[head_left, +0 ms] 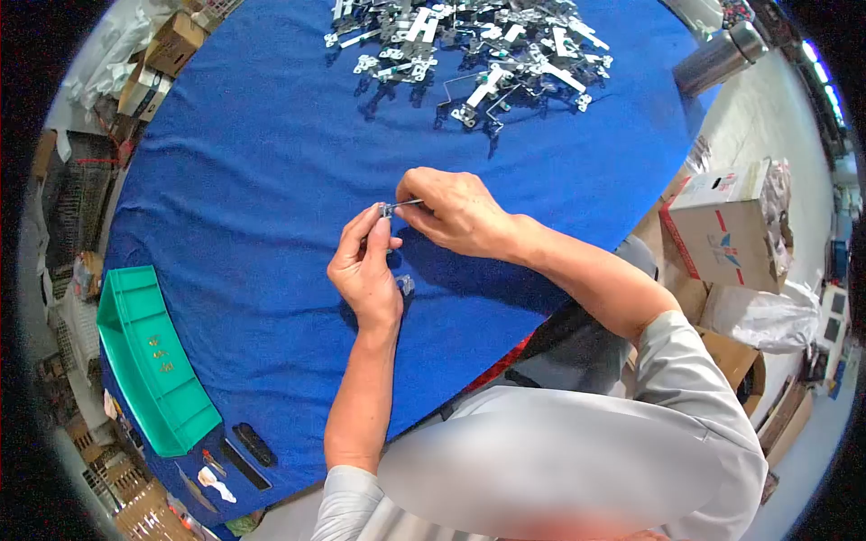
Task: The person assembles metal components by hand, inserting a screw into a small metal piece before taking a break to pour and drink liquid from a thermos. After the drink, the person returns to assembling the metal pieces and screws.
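Stretching wide, it's the blue-covered bench (271,135); over it, right grip (458,213) and left grip (364,269), both pinched: thin rod (409,202) in the right, small metal part (386,210) between the left's fingertips, just by the rod's tip.

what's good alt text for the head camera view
A person's left hand pinches a small metal part while the right hand holds a thin rod at it, over a blue cloth. Beyond lies a pile of metal parts, with a metal flask to its right; a green tray at lower left holds small pieces.
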Available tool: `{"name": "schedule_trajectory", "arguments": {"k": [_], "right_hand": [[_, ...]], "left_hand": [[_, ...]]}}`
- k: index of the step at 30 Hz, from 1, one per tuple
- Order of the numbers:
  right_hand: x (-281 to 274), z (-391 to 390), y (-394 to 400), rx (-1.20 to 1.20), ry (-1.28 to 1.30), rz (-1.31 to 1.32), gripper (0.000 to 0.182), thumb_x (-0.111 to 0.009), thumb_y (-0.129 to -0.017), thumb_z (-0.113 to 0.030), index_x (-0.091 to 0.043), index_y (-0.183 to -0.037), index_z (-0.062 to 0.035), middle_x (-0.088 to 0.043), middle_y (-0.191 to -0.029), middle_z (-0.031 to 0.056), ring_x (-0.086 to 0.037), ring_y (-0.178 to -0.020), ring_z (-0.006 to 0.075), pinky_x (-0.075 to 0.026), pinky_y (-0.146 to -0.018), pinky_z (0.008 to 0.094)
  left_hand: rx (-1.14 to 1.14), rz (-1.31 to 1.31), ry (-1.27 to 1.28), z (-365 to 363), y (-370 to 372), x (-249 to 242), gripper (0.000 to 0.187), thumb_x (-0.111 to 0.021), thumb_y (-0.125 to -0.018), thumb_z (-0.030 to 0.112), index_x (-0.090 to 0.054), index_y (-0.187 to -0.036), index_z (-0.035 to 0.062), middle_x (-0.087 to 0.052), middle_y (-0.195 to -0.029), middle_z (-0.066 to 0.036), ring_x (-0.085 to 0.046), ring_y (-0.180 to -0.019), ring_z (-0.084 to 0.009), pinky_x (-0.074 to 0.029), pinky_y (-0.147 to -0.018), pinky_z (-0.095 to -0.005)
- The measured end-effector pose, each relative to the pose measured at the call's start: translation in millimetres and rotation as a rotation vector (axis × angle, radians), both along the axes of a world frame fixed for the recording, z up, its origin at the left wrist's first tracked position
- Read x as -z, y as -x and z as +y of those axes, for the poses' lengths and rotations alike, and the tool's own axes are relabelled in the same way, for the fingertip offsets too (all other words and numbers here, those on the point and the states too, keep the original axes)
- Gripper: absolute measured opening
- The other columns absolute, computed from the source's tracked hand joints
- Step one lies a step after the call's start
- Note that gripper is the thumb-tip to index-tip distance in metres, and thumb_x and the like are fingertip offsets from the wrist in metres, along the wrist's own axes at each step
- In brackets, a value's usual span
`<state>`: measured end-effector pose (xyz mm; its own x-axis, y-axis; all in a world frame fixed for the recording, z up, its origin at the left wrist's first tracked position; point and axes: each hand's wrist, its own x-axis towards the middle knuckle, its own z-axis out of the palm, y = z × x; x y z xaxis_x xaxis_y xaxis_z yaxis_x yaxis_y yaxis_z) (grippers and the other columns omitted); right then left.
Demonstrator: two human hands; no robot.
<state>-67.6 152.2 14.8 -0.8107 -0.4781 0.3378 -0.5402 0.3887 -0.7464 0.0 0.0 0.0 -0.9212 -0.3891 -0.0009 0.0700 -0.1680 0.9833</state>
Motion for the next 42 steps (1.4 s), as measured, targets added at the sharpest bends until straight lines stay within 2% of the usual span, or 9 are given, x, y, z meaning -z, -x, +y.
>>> {"name": "schedule_trajectory", "arguments": {"k": [5, 8, 17, 20, 26, 33, 35, 38, 42], "right_hand": [[-2.6, 8.6, -0.3, -0.003, -0.182, 0.07, 0.016, -0.068, -0.089, -0.017, -0.059, -0.092, -0.0039, -0.063, -0.079, 0.0142, -0.064, -0.072, 0.0341, -0.05, -0.06, 0.0425], [-3.4, 1.5, -2.6, 0.015, 0.047, 0.038, 0.016, -0.067, -0.09, -0.017, -0.059, -0.087, -0.0031, -0.061, -0.077, 0.0147, -0.062, -0.069, 0.0346, -0.048, -0.059, 0.0431], [1.4, 2.7, 0.3, 0.032, -0.16, 0.045, 0.019, -0.067, -0.091, -0.019, -0.058, -0.087, -0.003, -0.06, -0.072, 0.0136, -0.062, -0.066, 0.0344, -0.047, -0.057, 0.0439], [-3.9, 2.0, -1.3, 0.025, 0.014, -0.015, 0.021, -0.066, -0.092, -0.02, -0.058, -0.083, -0.0029, -0.06, -0.072, 0.0144, -0.061, -0.066, 0.0351, -0.046, -0.057, 0.0442], [1.2, 3.9, 2.8, 0.004, -0.116, 0.092, 0.018, -0.066, -0.091, -0.018, -0.058, -0.087, -0.0031, -0.062, -0.074, 0.0138, -0.064, -0.068, 0.0338, -0.048, -0.058, 0.0435], [-1.2, 5.2, 2.6, -0.046, -0.012, 0.043, 0.016, -0.067, -0.091, -0.017, -0.058, -0.09, -0.0032, -0.063, -0.076, 0.0139, -0.064, -0.069, 0.0336, -0.049, -0.059, 0.0433], [-1.7, 7.0, 3.3, -0.033, -0.152, 0.072, 0.015, -0.066, -0.091, -0.016, -0.059, -0.093, -0.0033, -0.063, -0.077, 0.0137, -0.065, -0.071, 0.0333, -0.05, -0.06, 0.0428], [-5.9, 4.3, 0.0, -0.016, 0.012, -0.009, 0.017, -0.067, -0.09, -0.018, -0.059, -0.092, -0.0033, -0.062, -0.077, 0.0141, -0.065, -0.07, 0.0336, -0.049, -0.06, 0.0429], [-1.9, 5.4, 2.1, -0.049, -0.016, 0.02, 0.018, -0.068, -0.09, -0.019, -0.059, -0.092, -0.0031, -0.063, -0.078, 0.0151, -0.065, -0.072, 0.0337, -0.05, -0.061, 0.0423]], "left_hand": [[-0.01, 0.008, 0.004, 8.7, -2.7, -1.4, 0.021, -0.065, -0.091, -0.002, -0.069, -0.112, -0.0037, -0.069, -0.105, -0.01, -0.064, -0.082, -0.0099, -0.054, -0.066, -0.0209], [-0.014, 0.016, 0.007, 3.9, -1.5, -0.4, 0.021, -0.065, -0.091, -0.002, -0.069, -0.111, -0.0037, -0.069, -0.106, -0.01, -0.064, -0.082, -0.0102, -0.054, -0.066, -0.021], [0.029, 0.003, -0.003, 2.6, -1.7, -1.4, 0.021, -0.063, -0.092, -0.003, -0.07, -0.112, -0.0036, -0.066, -0.113, -0.013, -0.064, -0.087, -0.0121, -0.057, -0.068, -0.0227], [0.028, 0.022, 0.012, 3.1, -1.4, -0.7, 0.023, -0.061, -0.093, -0.003, -0.068, -0.115, -0.0038, -0.068, -0.11, -0.01, -0.064, -0.085, -0.0112, -0.054, -0.069, -0.022], [0.026, 0.028, 0.054, 4.2, -2.0, 0.3, 0.023, -0.059, -0.094, -0.003, -0.068, -0.115, -0.0039, -0.068, -0.111, -0.011, -0.064, -0.09, -0.0123, -0.055, -0.07, -0.0222], [0.032, 0.03, 0.047, 4.1, -2.0, 0.2, 0.023, -0.059, -0.094, -0.004, -0.068, -0.115, -0.004, -0.068, -0.113, -0.012, -0.065, -0.091, -0.0127, -0.055, -0.07, -0.0226], [0.034, 0.029, 0.057, 4.7, -2.1, -0.8, 0.023, -0.059, -0.094, -0.004, -0.068, -0.115, -0.004, -0.068, -0.113, -0.012, -0.065, -0.091, -0.0126, -0.055, -0.07, -0.0225], [0.024, 0.029, 0.049, 3.4, -1.5, 1.2, 0.021, -0.06, -0.094, -0.002, -0.07, -0.113, -0.0027, -0.066, -0.115, -0.013, -0.064, -0.089, -0.0124, -0.057, -0.069, -0.0235], [0.033, 0.036, 0.048, 2.7, -1.7, 2.8, 0.021, -0.06, -0.094, -0.002, -0.069, -0.113, -0.0027, -0.066, -0.115, -0.012, -0.064, -0.089, -0.012, -0.057, -0.069, -0.0234]]}}
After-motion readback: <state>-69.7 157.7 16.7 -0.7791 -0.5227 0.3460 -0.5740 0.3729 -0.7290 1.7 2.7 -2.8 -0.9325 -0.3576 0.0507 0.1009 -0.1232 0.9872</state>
